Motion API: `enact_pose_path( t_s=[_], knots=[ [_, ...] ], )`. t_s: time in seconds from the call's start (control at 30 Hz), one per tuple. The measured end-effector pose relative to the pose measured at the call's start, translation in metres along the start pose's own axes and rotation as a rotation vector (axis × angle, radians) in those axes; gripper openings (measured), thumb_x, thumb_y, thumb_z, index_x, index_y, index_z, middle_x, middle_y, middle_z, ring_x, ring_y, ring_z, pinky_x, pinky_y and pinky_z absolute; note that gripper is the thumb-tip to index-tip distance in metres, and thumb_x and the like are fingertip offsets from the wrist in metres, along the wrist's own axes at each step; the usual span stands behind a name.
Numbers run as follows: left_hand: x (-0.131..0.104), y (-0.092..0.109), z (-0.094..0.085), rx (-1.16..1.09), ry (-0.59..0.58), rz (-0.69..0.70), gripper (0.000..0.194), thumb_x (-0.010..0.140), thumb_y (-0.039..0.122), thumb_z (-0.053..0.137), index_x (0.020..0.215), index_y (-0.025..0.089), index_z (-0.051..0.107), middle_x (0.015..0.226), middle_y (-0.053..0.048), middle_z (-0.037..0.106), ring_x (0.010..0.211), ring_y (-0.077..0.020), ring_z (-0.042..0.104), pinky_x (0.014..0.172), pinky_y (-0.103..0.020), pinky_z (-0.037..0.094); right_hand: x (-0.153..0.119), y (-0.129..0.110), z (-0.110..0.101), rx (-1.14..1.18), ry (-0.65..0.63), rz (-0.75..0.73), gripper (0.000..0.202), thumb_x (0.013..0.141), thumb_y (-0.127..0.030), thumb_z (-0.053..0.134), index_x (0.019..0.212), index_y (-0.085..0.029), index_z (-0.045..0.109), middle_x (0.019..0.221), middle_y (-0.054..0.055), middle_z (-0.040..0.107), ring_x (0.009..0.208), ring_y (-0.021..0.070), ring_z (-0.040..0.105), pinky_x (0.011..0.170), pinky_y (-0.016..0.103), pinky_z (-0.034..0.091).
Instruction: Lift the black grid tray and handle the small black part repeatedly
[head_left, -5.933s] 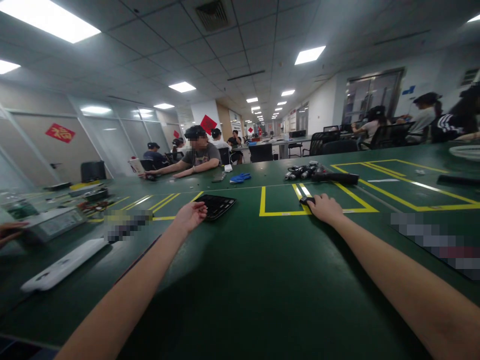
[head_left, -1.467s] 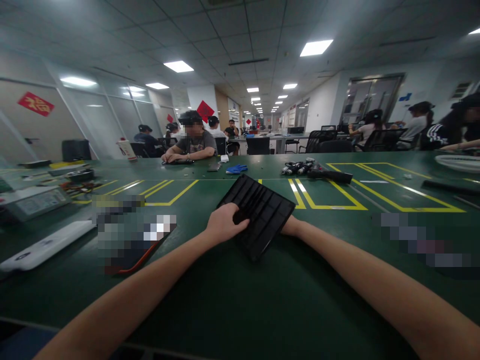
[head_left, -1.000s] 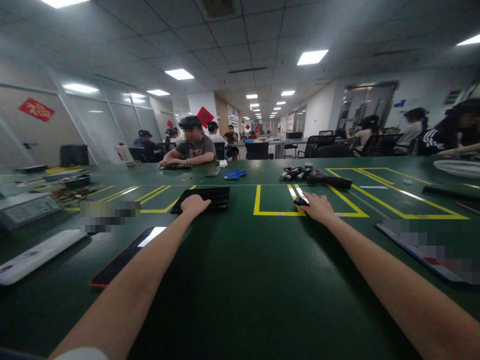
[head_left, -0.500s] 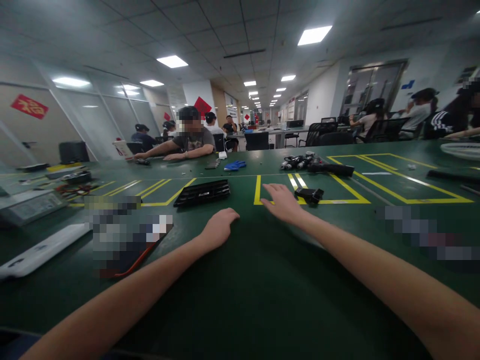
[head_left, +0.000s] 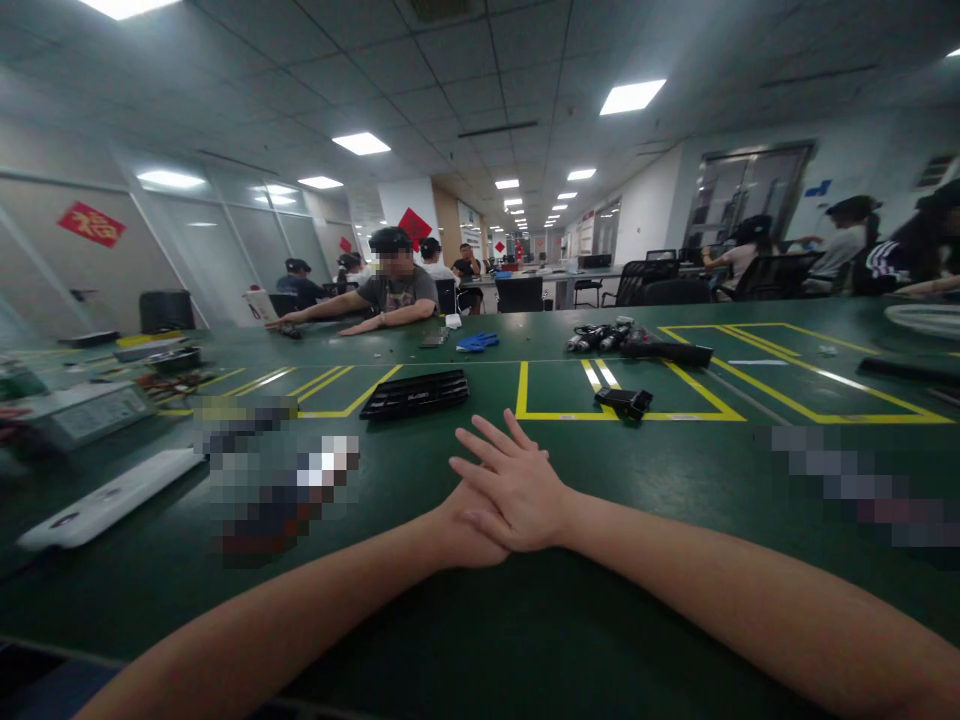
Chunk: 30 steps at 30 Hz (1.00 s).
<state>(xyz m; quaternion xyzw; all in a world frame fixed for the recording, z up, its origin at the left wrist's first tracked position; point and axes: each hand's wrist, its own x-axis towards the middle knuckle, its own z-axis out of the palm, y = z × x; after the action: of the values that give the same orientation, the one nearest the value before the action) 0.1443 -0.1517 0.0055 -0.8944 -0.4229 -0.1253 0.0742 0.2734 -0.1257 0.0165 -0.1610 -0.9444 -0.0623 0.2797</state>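
My right hand (head_left: 525,492) lies across the back of my left hand (head_left: 466,525), just above the green table (head_left: 480,640). The right fingers are spread and point up and to the left, with nothing in them. Most of the left hand's fingers are hidden beneath the right; a few tips stick out past its far side, stretched out. Beyond the hands lies a black slatted panel-like object (head_left: 415,394). A small black device (head_left: 625,402) rests within a yellow-taped rectangle to the right. Neither hand touches these.
Farther back are blue gloves (head_left: 478,342), bundled cables (head_left: 596,336) and a black tube-like thing (head_left: 667,353). A long white case (head_left: 112,497) lies at the left, near a grey box (head_left: 94,412). Pixelated items flank both sides. A person (head_left: 397,285) leans on the table's far side.
My hands were apart, each above the table; they have come together, the right now over the left. The view has tilted slightly upward.
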Motion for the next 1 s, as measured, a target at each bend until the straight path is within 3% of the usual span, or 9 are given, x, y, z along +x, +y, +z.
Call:
enact_pose_path(
  t_s=[0.1, 0.2, 0.33, 0.53, 0.7, 0.73, 0.8, 0.87, 1.0],
  knots=[
    [-0.001, 0.013, -0.009, -0.097, -0.135, 0.138, 0.055, 0.08, 0.029, 0.044, 0.134, 0.019, 0.037, 0.127, -0.004, 0.051, 0.123, -0.0272, 0.038, 0.099, -0.038, 0.03, 0.001, -0.006, -0.008, -0.004, -0.098, -0.006, 0.05, 0.084, -0.052, 0.033, 0.111, -0.017, 0.057, 0.103, 0.012, 0.062, 0.097, 0.0262, 0.054, 0.088, 0.047, 0.036],
    [-0.001, 0.01, -0.007, -0.191, -0.197, 0.124, 0.042, 0.085, 0.03, 0.039, 0.123, 0.018, 0.049, 0.117, -0.004, 0.058, 0.112, -0.0221, 0.048, 0.098, -0.032, 0.033, 0.005, -0.004, -0.008, -0.04, -0.209, 0.029, 0.05, 0.084, -0.053, 0.029, 0.092, -0.015, 0.062, 0.077, 0.008, 0.063, 0.067, 0.019, 0.055, 0.062, 0.033, 0.039],
    [-0.002, 0.003, 0.003, -0.282, -0.202, 0.06, 0.032, 0.085, 0.027, 0.039, 0.108, 0.017, 0.058, 0.113, -0.004, 0.059, 0.107, -0.0177, 0.052, 0.094, -0.026, 0.036, 0.008, 0.003, -0.004, -0.056, -0.259, 0.02, 0.046, 0.083, -0.05, 0.031, 0.082, -0.015, 0.061, 0.073, 0.006, 0.063, 0.06, 0.0163, 0.054, 0.053, 0.028, 0.033],
    [0.004, -0.003, 0.013, -0.22, -0.174, 0.013, 0.033, 0.083, 0.026, 0.041, 0.109, 0.015, 0.057, 0.118, -0.006, 0.057, 0.107, -0.0224, 0.052, 0.093, -0.034, 0.039, 0.01, 0.012, 0.001, -0.055, -0.206, -0.055, 0.044, 0.082, -0.048, 0.031, 0.083, -0.016, 0.061, 0.071, 0.005, 0.062, 0.059, 0.0153, 0.052, 0.053, 0.027, 0.032],
    [0.011, -0.005, 0.011, -0.09, -0.02, 0.016, 0.031, 0.081, 0.021, 0.044, 0.11, 0.016, 0.057, 0.117, -0.009, 0.057, 0.112, -0.0241, 0.049, 0.096, -0.04, 0.038, 0.008, 0.051, -0.004, -0.161, -0.13, -0.145, 0.048, 0.083, -0.052, 0.029, 0.089, -0.016, 0.061, 0.077, 0.006, 0.061, 0.065, 0.0171, 0.05, 0.059, 0.03, 0.033],
    [0.009, -0.005, 0.008, -0.069, 0.018, 0.047, 0.032, 0.082, 0.02, 0.043, 0.111, 0.016, 0.056, 0.12, -0.01, 0.055, 0.116, -0.0245, 0.046, 0.097, -0.042, 0.037, 0.004, 0.065, -0.009, -0.189, -0.121, -0.075, 0.047, 0.085, -0.049, 0.027, 0.088, -0.017, 0.061, 0.078, 0.007, 0.061, 0.067, 0.0176, 0.05, 0.061, 0.031, 0.034],
    [0.004, -0.006, 0.0, -0.031, 0.09, 0.078, 0.032, 0.085, 0.018, 0.039, 0.114, 0.016, 0.054, 0.131, -0.011, 0.046, 0.124, -0.0252, 0.037, 0.1, -0.045, 0.033, -0.013, 0.097, -0.018, -0.287, 0.001, 0.285, 0.047, 0.091, -0.034, 0.018, 0.095, -0.015, 0.06, 0.089, 0.011, 0.062, 0.08, 0.02, 0.052, 0.071, 0.032, 0.035],
    [0.001, -0.011, -0.004, 0.001, 0.141, 0.02, 0.034, 0.087, 0.019, 0.037, 0.118, 0.016, 0.051, 0.137, -0.011, 0.039, 0.127, -0.0254, 0.033, 0.101, -0.045, 0.032, -0.035, 0.13, -0.025, -0.395, 0.075, 0.584, 0.043, 0.091, -0.032, 0.021, 0.111, -0.014, 0.054, 0.107, 0.014, 0.059, 0.098, 0.0238, 0.048, 0.084, 0.036, 0.033],
    [0.015, -0.029, 0.001, 0.066, 0.143, -0.261, 0.044, 0.087, 0.039, 0.04, 0.122, 0.015, 0.046, 0.122, -0.014, 0.049, 0.109, -0.0263, 0.048, 0.089, -0.041, 0.042, -0.076, 0.172, -0.024, -0.482, -0.072, 0.902, 0.048, 0.086, -0.041, 0.033, 0.124, -0.014, 0.044, 0.13, 0.015, 0.044, 0.118, 0.0315, 0.036, 0.093, 0.046, 0.028]
  ],
)
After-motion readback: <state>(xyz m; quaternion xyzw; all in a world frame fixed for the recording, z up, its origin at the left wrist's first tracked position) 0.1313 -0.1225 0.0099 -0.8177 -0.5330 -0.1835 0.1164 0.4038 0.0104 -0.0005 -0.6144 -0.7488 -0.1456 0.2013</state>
